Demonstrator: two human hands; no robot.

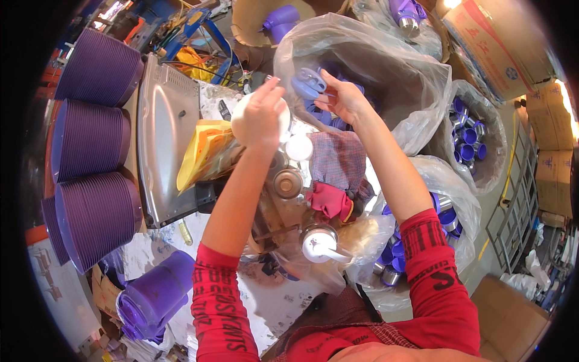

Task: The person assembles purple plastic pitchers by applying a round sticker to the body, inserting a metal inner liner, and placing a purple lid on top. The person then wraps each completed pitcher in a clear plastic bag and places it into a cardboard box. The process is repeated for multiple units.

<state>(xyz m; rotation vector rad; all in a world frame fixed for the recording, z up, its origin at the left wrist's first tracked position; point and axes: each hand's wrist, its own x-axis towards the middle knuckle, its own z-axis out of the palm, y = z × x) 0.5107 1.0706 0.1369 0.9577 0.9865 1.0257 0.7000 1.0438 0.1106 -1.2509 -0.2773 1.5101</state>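
Note:
My right hand [345, 99] holds a translucent blue-purple plastic lid-like part [309, 83] in its fingertips, over the near rim of a large clear plastic bag [416, 90] with blue-purple parts inside. My left hand [265, 114] is raised beside it, slightly blurred, fingers drawn together; a small glint shows at the tips, but I cannot make out what it is. Behind that hand is a round white thing [242, 120], partly hidden. Closer to me lie a white disc [299, 146], a round metal piece [288, 183] and a white-topped piece with a handle [318, 244].
Stacked purple basins [96, 217] line the left, beside a metal panel [166, 139] and a yellow envelope [204, 154]. Checked cloth [338, 158] and pink cloth [330, 201] lie centrally. Bags of purple-and-steel cups [467, 136] stand right; cartons [491, 45] behind. Purple containers [160, 295] lie lower left.

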